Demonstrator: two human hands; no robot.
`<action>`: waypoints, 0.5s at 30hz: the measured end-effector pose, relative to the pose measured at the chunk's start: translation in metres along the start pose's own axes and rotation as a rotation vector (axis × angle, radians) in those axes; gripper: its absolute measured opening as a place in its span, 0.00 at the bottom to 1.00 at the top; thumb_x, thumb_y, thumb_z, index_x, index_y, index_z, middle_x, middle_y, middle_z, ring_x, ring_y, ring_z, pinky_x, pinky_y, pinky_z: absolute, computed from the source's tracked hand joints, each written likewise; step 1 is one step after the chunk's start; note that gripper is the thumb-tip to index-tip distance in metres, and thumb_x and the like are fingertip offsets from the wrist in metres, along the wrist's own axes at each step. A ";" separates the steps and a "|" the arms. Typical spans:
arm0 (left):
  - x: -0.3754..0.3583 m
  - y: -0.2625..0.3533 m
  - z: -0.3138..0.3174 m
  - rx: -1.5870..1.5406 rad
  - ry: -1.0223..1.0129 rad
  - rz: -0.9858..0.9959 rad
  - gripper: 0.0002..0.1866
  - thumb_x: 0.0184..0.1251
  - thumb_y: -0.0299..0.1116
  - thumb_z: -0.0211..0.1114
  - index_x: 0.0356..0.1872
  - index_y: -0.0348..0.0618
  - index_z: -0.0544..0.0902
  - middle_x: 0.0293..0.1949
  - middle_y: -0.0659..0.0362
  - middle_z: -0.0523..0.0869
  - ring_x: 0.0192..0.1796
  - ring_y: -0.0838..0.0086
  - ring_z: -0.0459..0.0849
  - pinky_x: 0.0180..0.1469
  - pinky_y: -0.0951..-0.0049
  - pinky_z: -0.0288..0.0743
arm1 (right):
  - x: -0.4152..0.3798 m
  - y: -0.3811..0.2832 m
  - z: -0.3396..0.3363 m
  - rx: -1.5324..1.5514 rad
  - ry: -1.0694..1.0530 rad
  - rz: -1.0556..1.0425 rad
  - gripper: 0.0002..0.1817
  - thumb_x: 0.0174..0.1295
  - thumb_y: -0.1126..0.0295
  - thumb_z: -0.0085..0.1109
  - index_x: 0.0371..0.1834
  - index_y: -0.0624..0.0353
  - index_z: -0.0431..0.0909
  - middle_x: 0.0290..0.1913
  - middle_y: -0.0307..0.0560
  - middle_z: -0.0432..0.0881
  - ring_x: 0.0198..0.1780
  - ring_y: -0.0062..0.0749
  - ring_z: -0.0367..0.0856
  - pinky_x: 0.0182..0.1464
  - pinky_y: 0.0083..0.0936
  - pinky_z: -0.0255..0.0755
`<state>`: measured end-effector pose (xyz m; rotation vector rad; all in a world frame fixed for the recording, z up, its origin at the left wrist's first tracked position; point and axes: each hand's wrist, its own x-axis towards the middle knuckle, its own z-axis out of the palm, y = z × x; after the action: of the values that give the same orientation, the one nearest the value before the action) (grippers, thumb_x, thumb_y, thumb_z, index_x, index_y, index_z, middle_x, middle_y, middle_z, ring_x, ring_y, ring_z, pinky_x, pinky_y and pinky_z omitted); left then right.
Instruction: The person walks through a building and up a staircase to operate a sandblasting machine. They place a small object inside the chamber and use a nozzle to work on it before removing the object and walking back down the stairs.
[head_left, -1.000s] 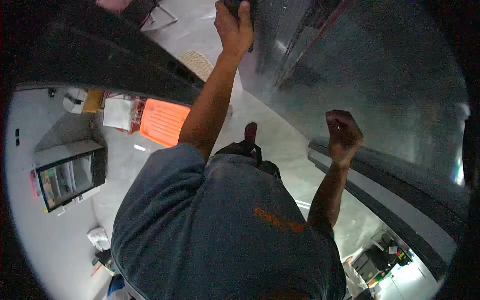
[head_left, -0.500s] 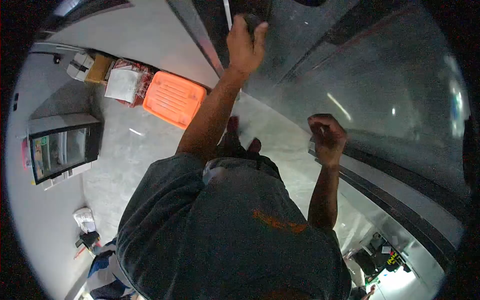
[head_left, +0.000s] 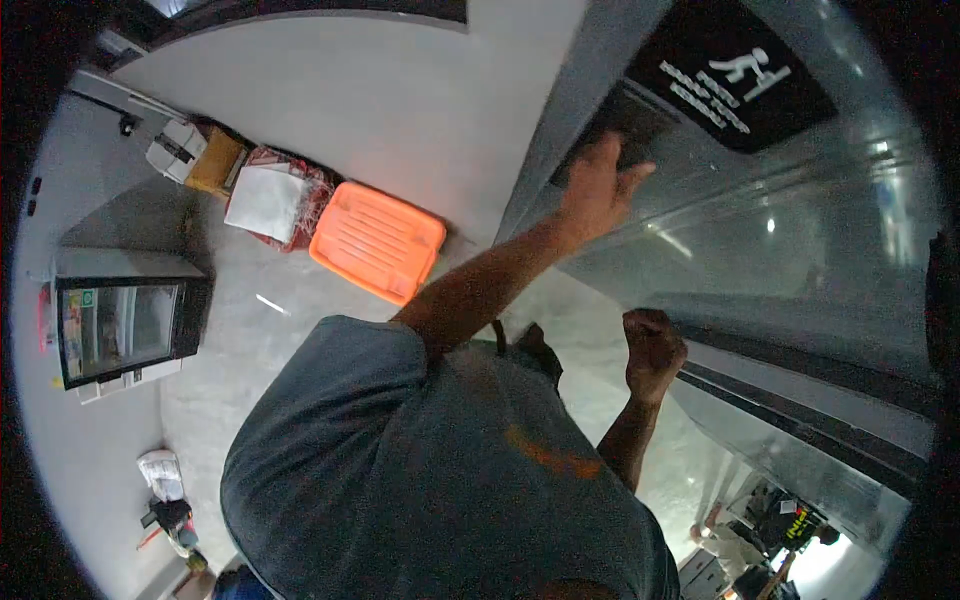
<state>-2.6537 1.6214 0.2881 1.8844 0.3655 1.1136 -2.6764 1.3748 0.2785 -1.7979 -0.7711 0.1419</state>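
Note:
My left hand (head_left: 597, 190) is stretched forward to a grey, shiny door (head_left: 700, 200). Its fingers are closed at the dark handle (head_left: 630, 120) near the door's edge, with the thumb standing off to the side; the fingertips are partly lost in shadow. Above the handle, a black sign (head_left: 735, 80) with a white pushing figure and white lettering is fixed to the door. My right hand (head_left: 655, 350) is curled near the lower part of the grey surface, and whatever its fingers may hold is hidden.
An orange plastic lid or bin (head_left: 378, 240) stands on the floor by the wall, beside a wrapped bundle (head_left: 270, 200) and cardboard box (head_left: 215, 160). A glass-front fridge (head_left: 125, 325) is at the left. People (head_left: 725, 545) are visible at the lower right.
My left hand has moved right and down in the view along with the handle. The sign has come into sight. My right hand has dropped lower and stays curled.

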 end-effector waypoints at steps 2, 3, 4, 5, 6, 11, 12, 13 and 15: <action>0.001 -0.002 -0.004 -0.080 -0.087 -0.042 0.23 0.71 0.42 0.65 0.53 0.32 0.73 0.46 0.36 0.81 0.46 0.38 0.82 0.49 0.48 0.75 | -0.004 -0.015 0.023 0.051 0.050 0.067 0.05 0.55 0.83 0.68 0.34 0.63 0.84 0.39 0.47 0.87 0.42 0.32 0.85 0.48 0.29 0.79; -0.001 -0.004 -0.006 -0.115 -0.131 -0.074 0.23 0.71 0.41 0.65 0.54 0.32 0.73 0.47 0.35 0.81 0.48 0.37 0.81 0.50 0.47 0.75 | -0.005 -0.023 0.031 -0.012 0.043 0.075 0.05 0.57 0.81 0.68 0.36 0.65 0.84 0.41 0.48 0.86 0.43 0.33 0.84 0.49 0.31 0.79; -0.003 -0.009 -0.003 -0.114 -0.126 -0.029 0.23 0.71 0.40 0.65 0.56 0.32 0.72 0.48 0.35 0.80 0.49 0.37 0.80 0.51 0.47 0.74 | -0.006 -0.028 0.041 -0.069 0.033 0.085 0.05 0.59 0.79 0.68 0.38 0.66 0.84 0.42 0.49 0.85 0.43 0.34 0.83 0.51 0.32 0.79; -0.004 -0.013 0.002 -0.107 -0.119 0.010 0.23 0.71 0.40 0.65 0.57 0.32 0.71 0.50 0.36 0.79 0.51 0.38 0.80 0.53 0.47 0.74 | -0.009 -0.024 0.048 0.005 0.028 0.085 0.06 0.60 0.79 0.67 0.39 0.66 0.84 0.42 0.50 0.85 0.44 0.34 0.83 0.51 0.33 0.79; -0.008 -0.019 0.001 -0.095 -0.111 0.047 0.24 0.71 0.39 0.65 0.58 0.32 0.71 0.51 0.36 0.79 0.52 0.38 0.79 0.55 0.46 0.73 | -0.014 -0.013 0.052 0.084 0.018 0.087 0.06 0.60 0.79 0.67 0.40 0.65 0.84 0.43 0.51 0.85 0.44 0.35 0.83 0.51 0.33 0.79; -0.042 -0.014 -0.051 -0.069 -0.113 0.154 0.26 0.69 0.35 0.65 0.63 0.35 0.70 0.60 0.39 0.76 0.63 0.44 0.75 0.65 0.49 0.69 | -0.001 -0.009 0.095 0.064 -0.030 0.143 0.04 0.54 0.77 0.68 0.33 0.62 0.86 0.36 0.47 0.89 0.39 0.32 0.87 0.44 0.28 0.79; -0.054 -0.024 -0.066 -0.071 -0.133 0.140 0.26 0.69 0.34 0.66 0.64 0.35 0.71 0.61 0.40 0.76 0.65 0.45 0.74 0.66 0.49 0.68 | 0.012 0.000 0.102 0.038 -0.115 0.092 0.04 0.55 0.76 0.69 0.34 0.62 0.86 0.36 0.47 0.89 0.39 0.33 0.87 0.44 0.28 0.78; -0.066 -0.033 -0.087 -0.085 -0.182 0.040 0.25 0.69 0.35 0.66 0.63 0.36 0.72 0.61 0.41 0.77 0.65 0.46 0.75 0.66 0.51 0.70 | 0.020 0.006 0.115 0.020 -0.191 0.054 0.04 0.56 0.75 0.69 0.34 0.62 0.86 0.37 0.47 0.89 0.39 0.34 0.87 0.45 0.28 0.78; -0.098 -0.045 -0.141 -0.140 -0.279 -0.178 0.23 0.69 0.37 0.66 0.61 0.38 0.75 0.60 0.43 0.78 0.64 0.48 0.77 0.65 0.53 0.73 | 0.038 -0.027 0.149 -0.258 -0.455 0.013 0.03 0.56 0.76 0.70 0.33 0.61 0.85 0.37 0.48 0.88 0.39 0.35 0.87 0.46 0.30 0.79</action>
<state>-2.8148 1.6619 0.2261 1.8132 0.2824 0.7272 -2.7260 1.5209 0.2575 -2.0441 -1.1397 0.4918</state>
